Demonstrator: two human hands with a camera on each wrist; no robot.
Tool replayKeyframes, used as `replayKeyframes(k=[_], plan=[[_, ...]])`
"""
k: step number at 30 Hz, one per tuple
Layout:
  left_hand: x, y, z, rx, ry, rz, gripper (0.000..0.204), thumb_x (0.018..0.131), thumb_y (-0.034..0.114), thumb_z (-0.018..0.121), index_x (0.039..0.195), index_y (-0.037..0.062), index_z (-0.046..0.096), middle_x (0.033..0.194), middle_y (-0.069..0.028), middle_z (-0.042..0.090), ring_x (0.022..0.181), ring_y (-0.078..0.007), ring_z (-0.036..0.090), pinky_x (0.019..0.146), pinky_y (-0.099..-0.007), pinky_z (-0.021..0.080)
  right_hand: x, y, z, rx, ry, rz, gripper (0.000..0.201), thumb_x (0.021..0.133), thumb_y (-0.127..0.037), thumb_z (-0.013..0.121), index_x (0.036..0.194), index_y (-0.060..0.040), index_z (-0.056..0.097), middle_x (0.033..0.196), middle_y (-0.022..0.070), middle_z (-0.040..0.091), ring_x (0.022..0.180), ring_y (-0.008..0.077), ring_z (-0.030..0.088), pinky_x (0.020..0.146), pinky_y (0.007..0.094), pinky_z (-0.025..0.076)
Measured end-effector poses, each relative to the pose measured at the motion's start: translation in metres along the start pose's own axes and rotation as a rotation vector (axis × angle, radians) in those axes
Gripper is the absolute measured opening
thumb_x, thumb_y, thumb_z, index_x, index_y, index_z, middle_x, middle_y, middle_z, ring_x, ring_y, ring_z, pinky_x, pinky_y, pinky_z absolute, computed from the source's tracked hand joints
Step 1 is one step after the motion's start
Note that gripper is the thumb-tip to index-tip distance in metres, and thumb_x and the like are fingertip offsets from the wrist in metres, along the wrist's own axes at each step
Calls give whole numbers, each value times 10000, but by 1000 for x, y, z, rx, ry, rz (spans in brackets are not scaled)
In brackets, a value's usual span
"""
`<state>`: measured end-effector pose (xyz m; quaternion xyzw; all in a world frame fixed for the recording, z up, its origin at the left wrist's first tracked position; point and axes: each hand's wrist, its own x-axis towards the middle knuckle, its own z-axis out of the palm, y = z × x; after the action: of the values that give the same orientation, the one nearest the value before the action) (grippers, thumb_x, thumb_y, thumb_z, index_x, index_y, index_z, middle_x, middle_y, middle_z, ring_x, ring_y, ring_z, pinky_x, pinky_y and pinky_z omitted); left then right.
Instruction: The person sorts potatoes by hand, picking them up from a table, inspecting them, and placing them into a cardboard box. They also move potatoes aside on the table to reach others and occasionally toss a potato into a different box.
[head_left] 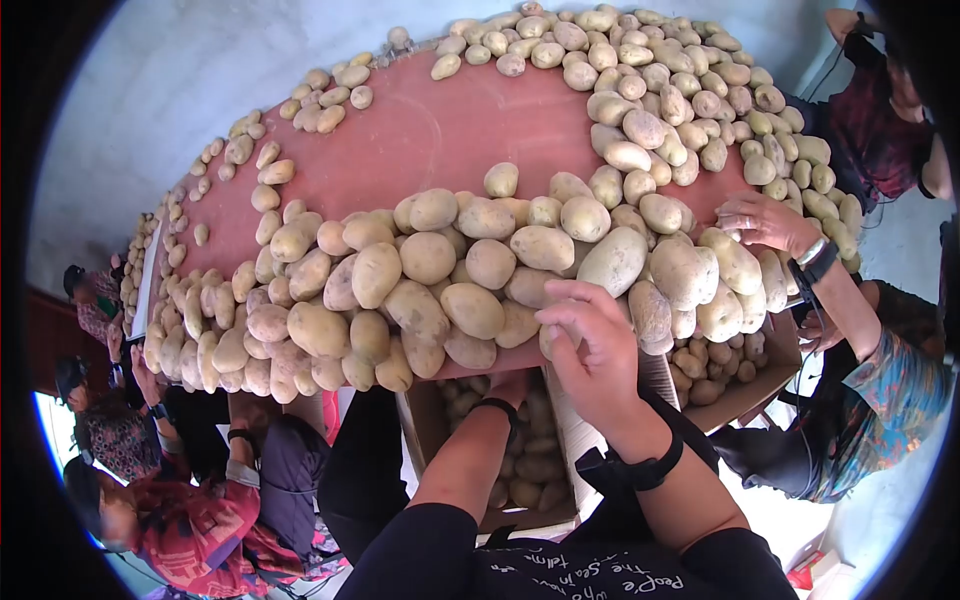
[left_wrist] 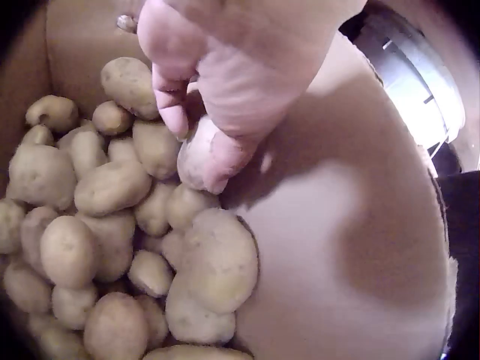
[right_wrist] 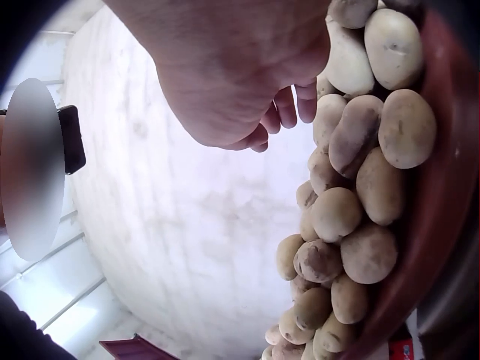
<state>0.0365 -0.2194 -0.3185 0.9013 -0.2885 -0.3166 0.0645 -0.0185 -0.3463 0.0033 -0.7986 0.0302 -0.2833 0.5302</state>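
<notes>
Inside a cardboard box of potatoes, my left hand (left_wrist: 240, 67) pinches a potato (left_wrist: 196, 156) between thumb and fingers. In the head view only the back part of that left hand (head_left: 508, 385) shows, below the table edge over the box (head_left: 430, 430). My right hand (head_left: 592, 350) is at the front edge of the heaped potatoes (head_left: 473, 310), fingers loosely bent, holding nothing. The right wrist view has this right hand (right_wrist: 240, 82) beside the potato pile (right_wrist: 336, 214), its fingertips close to the potatoes; whether they touch cannot be told.
The red table (head_left: 430, 120) carries potatoes along its edges and a large heap at the back right. Another person's hand (head_left: 765, 220) reaches onto the potatoes at the right, above a second box (head_left: 745, 395). Several people sit at the left.
</notes>
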Motion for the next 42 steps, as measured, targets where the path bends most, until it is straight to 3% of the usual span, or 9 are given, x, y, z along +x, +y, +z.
replayKeyframes(k=[5,23,34,37,39,42], plan=[[2,-2,0,-17,2,10,691,822,288,705,1418,113,402,1401,-160,469,1303,-306,459,1075,-411,393,-1,-9,6,14,-61,1,175,800,43,604,950,-27,660,1127,152,618,1034,295,618,881,351,491],[1,-3,9,-28,-32,55,701,831,314,705,1425,116,389,1414,-148,454,1311,-292,452,1088,-420,384,-2,-4,9,-43,-125,0,164,802,38,609,947,-23,658,1118,142,624,1007,280,631,852,346,510],[2,-7,5,-95,-39,66,708,837,329,705,1430,118,381,1422,-140,445,1315,-283,447,1096,-426,379,-2,0,19,-35,-150,-53,142,808,17,613,940,-34,625,1077,111,616,896,284,618,738,354,514],[-14,-12,3,-324,-45,57,710,838,334,705,1431,119,378,1424,-138,443,1317,-281,446,1098,-427,377,-6,6,22,-45,-174,-63,165,799,23,610,948,-39,643,1068,102,627,883,255,625,741,338,516],[-34,-18,-4,-726,-138,53,711,839,336,705,1432,119,377,1426,-137,441,1317,-279,445,1100,-429,376,-7,7,21,-7,-237,-60,180,797,24,607,960,-42,650,1054,98,634,879,237,628,744,331,518],[-90,-27,-18,-1419,-415,18,713,841,341,705,1433,120,375,1428,-135,438,1319,-277,444,1102,-430,375,-7,5,17,107,-415,-34,188,799,5,608,978,-43,645,1017,97,642,882,233,630,751,339,518]])
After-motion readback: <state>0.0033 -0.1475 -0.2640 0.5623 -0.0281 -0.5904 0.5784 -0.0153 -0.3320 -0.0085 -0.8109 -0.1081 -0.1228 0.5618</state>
